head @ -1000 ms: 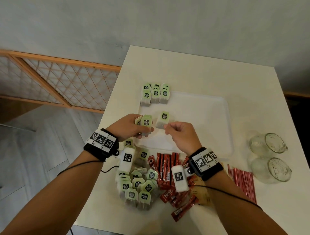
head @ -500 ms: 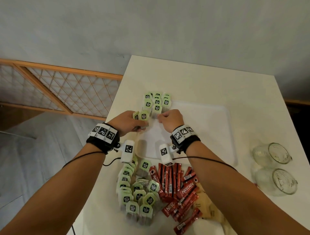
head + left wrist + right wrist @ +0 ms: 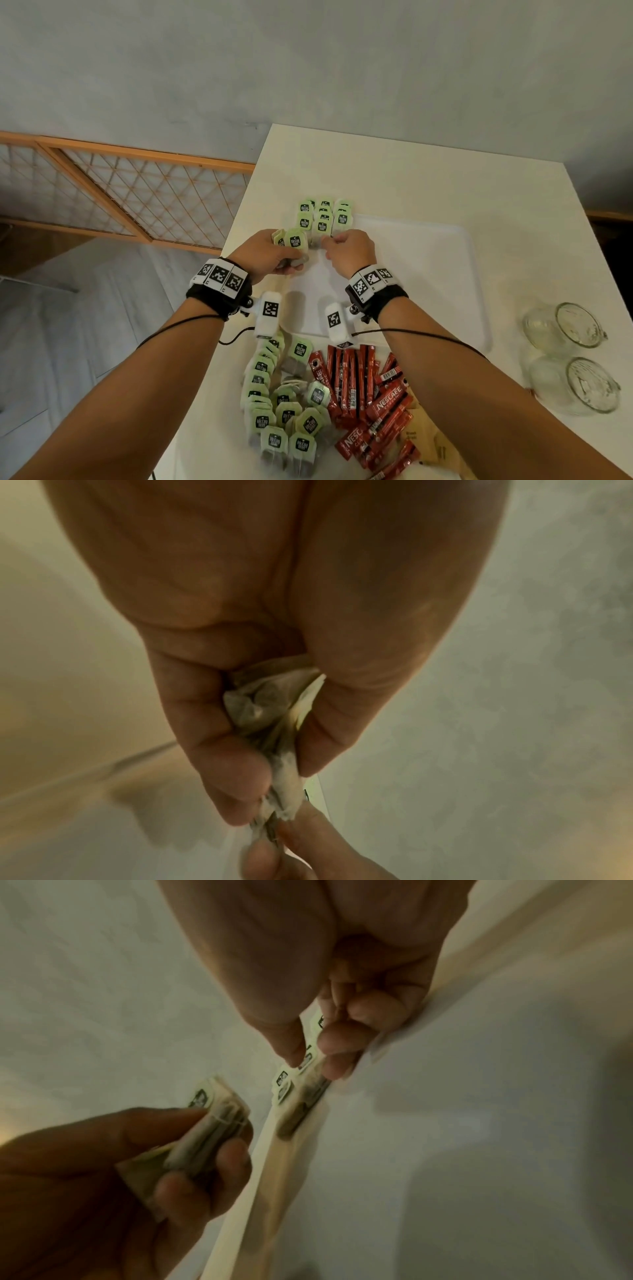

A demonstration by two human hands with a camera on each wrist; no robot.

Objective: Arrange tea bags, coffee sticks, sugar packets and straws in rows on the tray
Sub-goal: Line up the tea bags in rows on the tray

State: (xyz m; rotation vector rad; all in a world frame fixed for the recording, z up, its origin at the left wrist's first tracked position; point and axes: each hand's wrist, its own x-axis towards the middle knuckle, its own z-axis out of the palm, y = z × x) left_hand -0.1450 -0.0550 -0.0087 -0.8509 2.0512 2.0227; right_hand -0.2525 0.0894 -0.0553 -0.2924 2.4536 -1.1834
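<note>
tea bags stand in short rows at the far left corner of the white tray on the counter in the head view. left hand grips a small stack of tea bags just beside the rows; right hand pinches a bag at the rows' near end. loose tea bags, red coffee sticks and two glass cups lie nearer.

left wrist view: fingers curl round crumpled bags.

right wrist view: thumb and fingers pinch a bag by the tray rim.
</note>
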